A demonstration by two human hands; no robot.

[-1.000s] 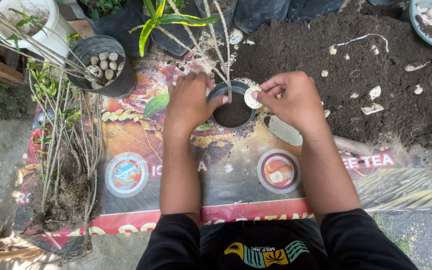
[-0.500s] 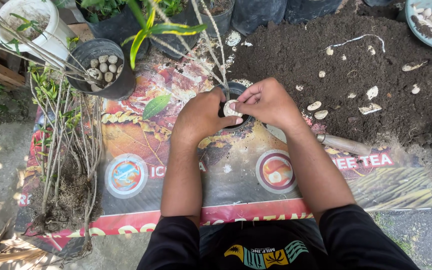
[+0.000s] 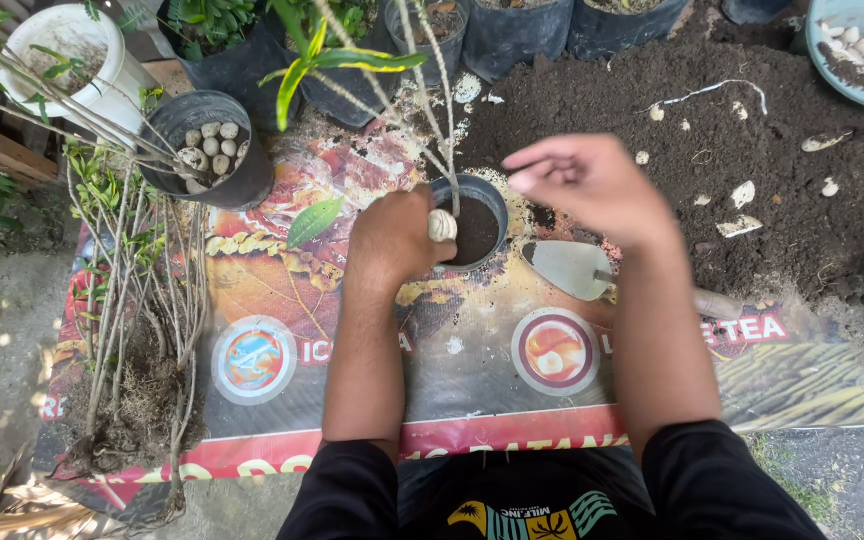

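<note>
My left hand grips the rim of a small black pot of dark soil and pinches a pale stone against it. A thin bare cutting stands upright in the pot. My right hand hovers blurred just right of the pot, fingers apart, holding nothing. A metal trowel lies on the printed mat under my right wrist.
A big heap of dark soil with pale stones lies at the right. A black pot of pebbles and a white pot stand at the left. A bundle of rooted cuttings lies on the mat's left side. A blue bowl sits top right.
My right hand has let go of the pale stone and lifted away to the right. My left hand now holds the stone at the pot's rim.
</note>
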